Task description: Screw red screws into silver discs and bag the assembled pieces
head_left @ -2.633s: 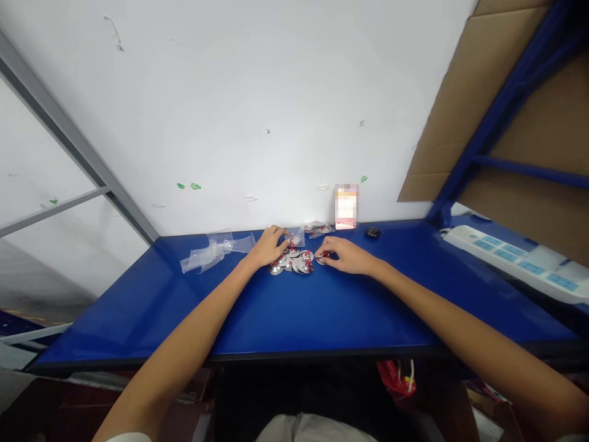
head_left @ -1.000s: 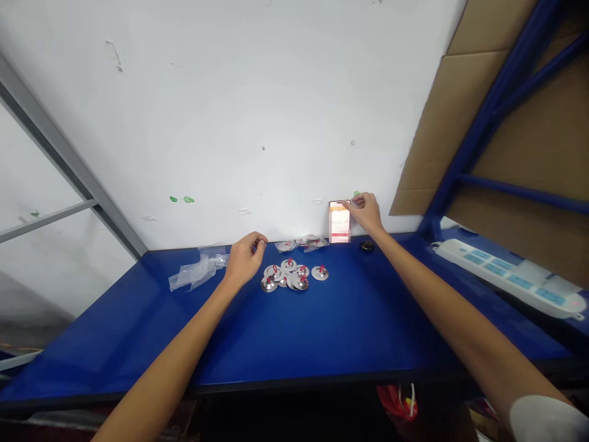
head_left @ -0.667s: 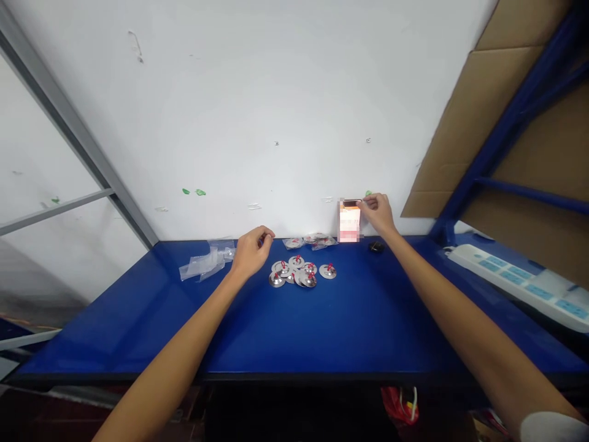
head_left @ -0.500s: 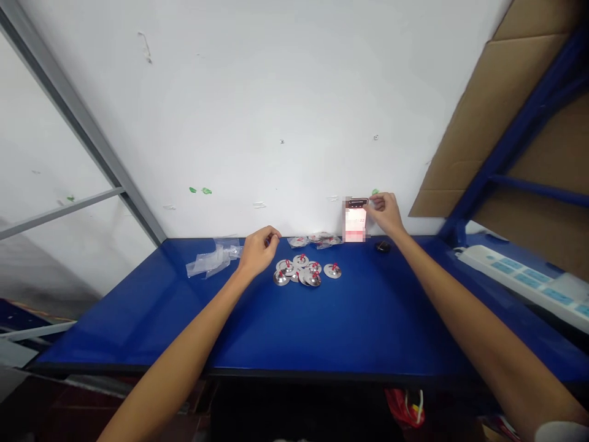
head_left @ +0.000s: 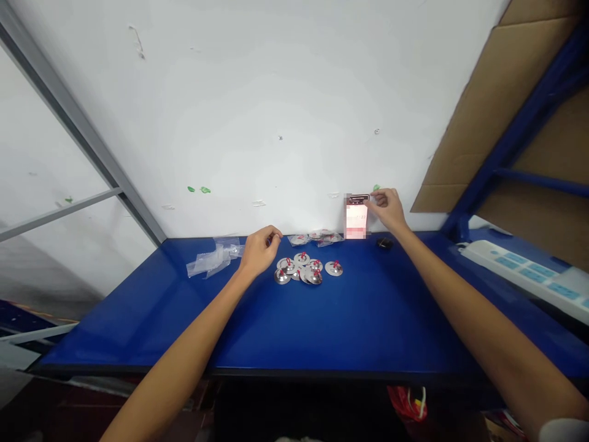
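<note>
Your right hand seems to pinch a corner of the lit rectangular phone by the scuffed white wall; expect it light, stiff, slick, best held edgewise; I cannot tell whether your curled left hand, beside red-looped silver metal discs, holds anything; the blue tabletop looks smooth.

Wall bright; phone screen glows, apparently partly pixelated.
</note>
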Demonstrator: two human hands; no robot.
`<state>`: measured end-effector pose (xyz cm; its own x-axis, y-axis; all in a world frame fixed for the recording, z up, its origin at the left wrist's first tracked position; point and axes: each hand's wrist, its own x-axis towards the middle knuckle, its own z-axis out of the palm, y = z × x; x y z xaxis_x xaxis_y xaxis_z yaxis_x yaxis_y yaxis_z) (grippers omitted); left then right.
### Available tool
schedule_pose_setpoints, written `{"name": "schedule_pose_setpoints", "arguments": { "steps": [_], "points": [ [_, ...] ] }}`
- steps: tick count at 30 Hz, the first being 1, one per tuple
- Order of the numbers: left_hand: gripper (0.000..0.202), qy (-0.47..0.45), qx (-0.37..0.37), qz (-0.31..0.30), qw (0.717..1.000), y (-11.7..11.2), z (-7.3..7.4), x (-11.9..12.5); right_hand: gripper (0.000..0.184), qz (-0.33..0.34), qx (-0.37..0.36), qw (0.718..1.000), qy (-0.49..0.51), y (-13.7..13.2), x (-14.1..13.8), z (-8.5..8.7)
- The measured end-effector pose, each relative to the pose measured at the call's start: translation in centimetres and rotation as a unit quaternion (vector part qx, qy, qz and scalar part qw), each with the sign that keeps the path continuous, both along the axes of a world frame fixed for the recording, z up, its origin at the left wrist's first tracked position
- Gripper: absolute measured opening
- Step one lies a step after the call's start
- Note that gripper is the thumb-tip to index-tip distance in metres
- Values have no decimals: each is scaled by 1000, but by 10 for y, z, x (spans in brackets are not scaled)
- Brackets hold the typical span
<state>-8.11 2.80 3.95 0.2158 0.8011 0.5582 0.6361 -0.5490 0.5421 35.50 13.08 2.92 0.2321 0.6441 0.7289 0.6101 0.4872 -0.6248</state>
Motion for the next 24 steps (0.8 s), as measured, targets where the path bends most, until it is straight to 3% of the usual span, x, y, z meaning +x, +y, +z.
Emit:
{"name": "schedule_pose_setpoints", "arguments": {
  "steps": [7, 11, 15, 17, 19, 22, 24],
  "points": [
    [21, -8, 3, 0, 1000, 0, 1, -1, 45, 19, -5, 999, -36, 0, 5, -2],
    [21, 3, 13, -1, 1000, 0, 1, -1, 43, 33, -19, 999, 0, 2, 7, 3],
    [22, 37, 58, 42, 997, 3, 13, -12, 34, 17, -29, 999, 28, -17, 9, 9],
    [23, 76, 86, 84, 990, 8, 22, -26, 25, -20, -12, 1000, -13, -40, 2, 9],
    [23, 141, 90, 127, 978, 14, 31, -49, 19, -13, -23, 996, -80, -69, -12, 9],
    [23, 208, 13, 180, 961, 24, 38, -92, 26, 74, -63, 981, -170, -109, -43, 10],
    [24, 232, -62, 188, 952, 30, 39, -119, 34, 146, -127, 947, -257, -125, -62, 11]
  ]
}}
